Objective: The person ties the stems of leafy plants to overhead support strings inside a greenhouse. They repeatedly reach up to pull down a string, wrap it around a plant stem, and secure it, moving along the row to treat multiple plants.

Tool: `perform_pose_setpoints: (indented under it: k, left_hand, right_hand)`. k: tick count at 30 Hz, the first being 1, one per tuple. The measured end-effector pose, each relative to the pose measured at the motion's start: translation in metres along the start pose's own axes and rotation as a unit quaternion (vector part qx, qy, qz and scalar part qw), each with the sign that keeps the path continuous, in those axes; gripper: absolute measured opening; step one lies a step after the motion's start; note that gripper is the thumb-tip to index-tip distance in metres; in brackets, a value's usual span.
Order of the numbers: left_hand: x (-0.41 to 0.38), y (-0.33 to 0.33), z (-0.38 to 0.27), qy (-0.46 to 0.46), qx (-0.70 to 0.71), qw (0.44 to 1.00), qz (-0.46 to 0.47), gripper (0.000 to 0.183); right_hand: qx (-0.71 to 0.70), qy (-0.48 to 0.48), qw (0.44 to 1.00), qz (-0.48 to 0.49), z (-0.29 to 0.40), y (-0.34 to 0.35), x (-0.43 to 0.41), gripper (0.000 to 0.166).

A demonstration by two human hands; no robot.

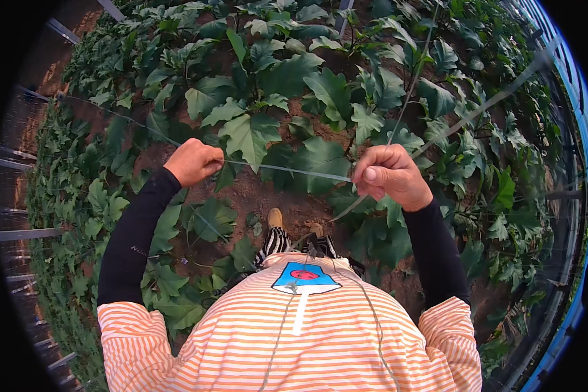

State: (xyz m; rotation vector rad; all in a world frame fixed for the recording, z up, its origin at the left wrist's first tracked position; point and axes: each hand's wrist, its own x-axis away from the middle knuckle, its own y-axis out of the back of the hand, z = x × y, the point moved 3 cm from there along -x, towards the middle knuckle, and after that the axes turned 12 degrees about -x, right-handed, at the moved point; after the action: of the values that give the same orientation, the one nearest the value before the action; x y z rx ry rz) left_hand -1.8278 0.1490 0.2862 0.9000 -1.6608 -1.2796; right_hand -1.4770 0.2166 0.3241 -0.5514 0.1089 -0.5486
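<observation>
A thin, flat plastic twine [289, 170] runs nearly straight between my two hands, above the leaves. My left hand [194, 162] is closed in a loose fist around it, and the strand continues past this hand toward the upper left. At the right end, the thumb and fingertips of my right hand [394, 176] pinch the twine. An upright string [412, 85] rises from behind the right hand toward the top. A pale, wider strip [475, 112] slants in from the upper right behind that hand; another length [348, 210] shows below it.
Lobed-leaved plants, apparently eggplant [252, 134], grow all around, with brown soil [255, 193] between them. My shoes [275, 218] stand on the soil. Metal posts [29, 234] line the left side. Curved greenhouse framing and plastic film [571, 210] edge the right.
</observation>
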Motion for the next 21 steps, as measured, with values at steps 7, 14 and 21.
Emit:
perform_pose_setpoints:
  k: [7,14,21]
  left_hand:
    - [0.240,-0.120,0.106,0.204,-0.035,0.977,0.044,0.012]
    - [0.176,-0.281,-0.002,0.341,0.046,0.927,0.149,0.019]
    - [0.048,-0.179,-0.062,0.187,0.008,0.980,0.068,0.039]
  right_hand:
    - [-0.113,0.044,0.992,0.017,-0.096,0.005,0.043,0.013]
    - [0.024,-0.160,0.986,-0.037,-0.218,0.005,0.000,0.019]
    - [0.024,-0.123,0.977,-0.175,-0.270,0.042,-0.031,0.025]
